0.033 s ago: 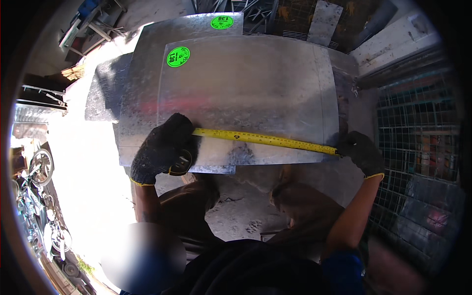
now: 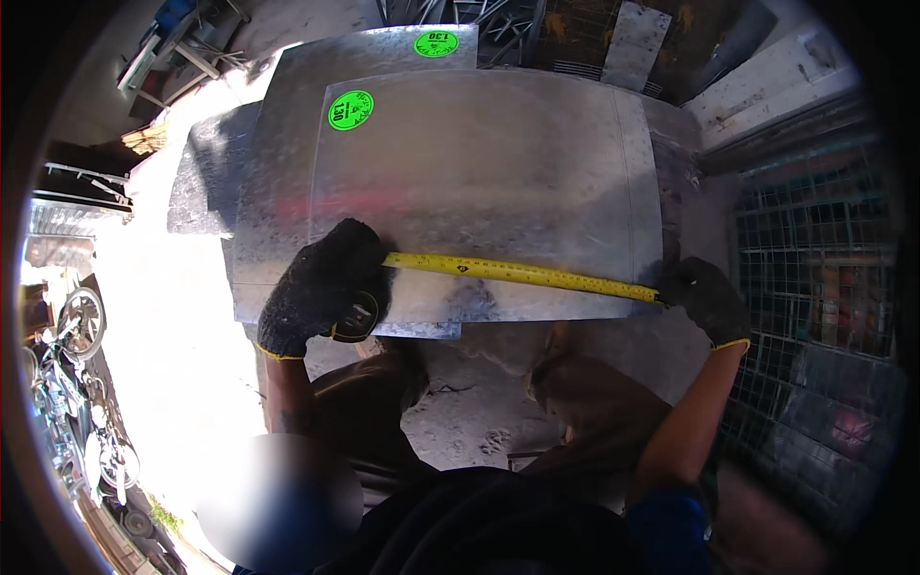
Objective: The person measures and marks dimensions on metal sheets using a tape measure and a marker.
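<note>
A shiny galvanized metal sheet (image 2: pixel 498 182) lies on top of other sheets, with a round green sticker (image 2: pixel 351 109) near its far left corner. My left hand (image 2: pixel 321 283), in a black glove, grips the tape measure case (image 2: pixel 356 318) at the sheet's near left. The yellow tape blade (image 2: pixel 522 272) runs across the sheet to the right. My right hand (image 2: pixel 704 297), also gloved in black, pinches the blade's end at the sheet's right edge.
A lower sheet (image 2: pixel 287 125) carries a second green sticker (image 2: pixel 436 43). A wire mesh panel (image 2: pixel 815 249) stands at the right. Scrap metal pieces (image 2: pixel 632 43) lie beyond the sheets. A motorbike (image 2: pixel 72 335) is at the left. My knees (image 2: pixel 575 393) are over the concrete ground.
</note>
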The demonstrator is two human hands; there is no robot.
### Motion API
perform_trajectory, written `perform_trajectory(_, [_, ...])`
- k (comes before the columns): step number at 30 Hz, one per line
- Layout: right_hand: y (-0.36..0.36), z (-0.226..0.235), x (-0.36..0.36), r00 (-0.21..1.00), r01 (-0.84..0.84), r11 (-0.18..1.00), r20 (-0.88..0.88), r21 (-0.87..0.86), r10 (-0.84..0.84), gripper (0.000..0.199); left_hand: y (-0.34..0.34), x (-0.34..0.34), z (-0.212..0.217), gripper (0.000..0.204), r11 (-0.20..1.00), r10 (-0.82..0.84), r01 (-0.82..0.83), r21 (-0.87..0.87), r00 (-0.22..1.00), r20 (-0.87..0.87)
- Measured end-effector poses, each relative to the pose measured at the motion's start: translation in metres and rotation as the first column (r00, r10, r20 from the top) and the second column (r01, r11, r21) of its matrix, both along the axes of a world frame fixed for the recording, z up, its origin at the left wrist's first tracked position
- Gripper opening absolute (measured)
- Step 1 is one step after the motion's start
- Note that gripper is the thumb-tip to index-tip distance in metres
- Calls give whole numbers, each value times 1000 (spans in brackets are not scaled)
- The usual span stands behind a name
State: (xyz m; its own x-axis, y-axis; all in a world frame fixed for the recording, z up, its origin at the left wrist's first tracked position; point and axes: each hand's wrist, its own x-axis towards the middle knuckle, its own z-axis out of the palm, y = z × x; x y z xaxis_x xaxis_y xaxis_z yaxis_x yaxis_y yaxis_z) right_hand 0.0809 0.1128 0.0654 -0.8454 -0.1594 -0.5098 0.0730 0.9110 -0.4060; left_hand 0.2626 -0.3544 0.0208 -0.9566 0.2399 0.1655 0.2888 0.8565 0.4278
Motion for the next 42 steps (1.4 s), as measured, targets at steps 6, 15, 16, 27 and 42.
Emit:
perform_trajectory(6, [0,-6,-4,999,-33,999,-38,5,34,16,13,-4,2,34,838,4,-294,460,846,533])
perform_trajectory(15, [38,-35,-11,964,-197,979,-171,54,204,16,45,-19,-1,17,931,203,-191,-313,979,8])
perform_trajectory(16, [43,-39,-16,970,-123,976,-232,-180,79,14,48,-22,-2,17,928,257,-241,-282,966,19])
perform_trajectory(27, [66,-42,-35,721,-67,946,-671,-316,-173,35,51,-37,-9,16,900,241,-256,-352,967,-88])
perform_trajectory(42, [-63,-32,19,883,-122,-36,-92,-992,-461,36,56,-41,-41,23,986,157,-164,-16,965,-209])
